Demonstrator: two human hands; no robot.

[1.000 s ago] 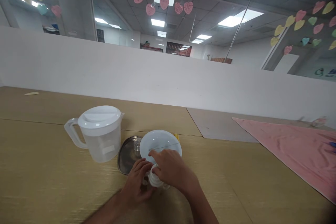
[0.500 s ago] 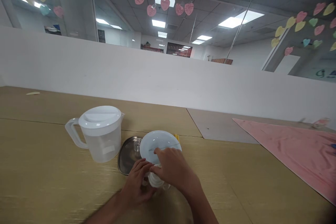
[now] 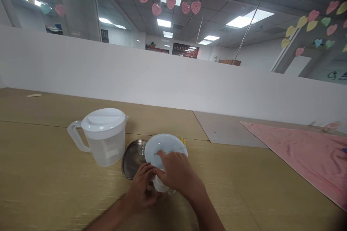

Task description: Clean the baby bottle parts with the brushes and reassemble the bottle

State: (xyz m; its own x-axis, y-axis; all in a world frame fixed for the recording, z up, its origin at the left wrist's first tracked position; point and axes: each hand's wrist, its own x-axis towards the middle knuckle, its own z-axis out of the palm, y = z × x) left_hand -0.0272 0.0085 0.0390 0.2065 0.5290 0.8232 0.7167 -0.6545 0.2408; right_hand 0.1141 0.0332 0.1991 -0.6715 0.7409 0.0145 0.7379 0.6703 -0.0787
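My left hand (image 3: 142,187) is wrapped round a small clear container with a white rim or lid (image 3: 160,184), low in the middle of the view. Over the container's far side reaches my right hand (image 3: 176,169), its thumb at the top and its index finger stretched out above a white plate (image 3: 155,144). What the right fingers touch is partly hidden. Just behind both hands lies the plate, overlapping a dark metal tray (image 3: 130,162). A small clear cup (image 3: 141,148) stands on the tray.
A translucent pitcher with a white lid (image 3: 104,130) stands left of the tray. Something yellow (image 3: 183,140) shows behind the plate. A pink cloth (image 3: 303,151) lies at the right. A white wall (image 3: 162,79) rises behind the table.
My right index finger has shifted slightly left and up over the plate. Both hands otherwise stay at the container.
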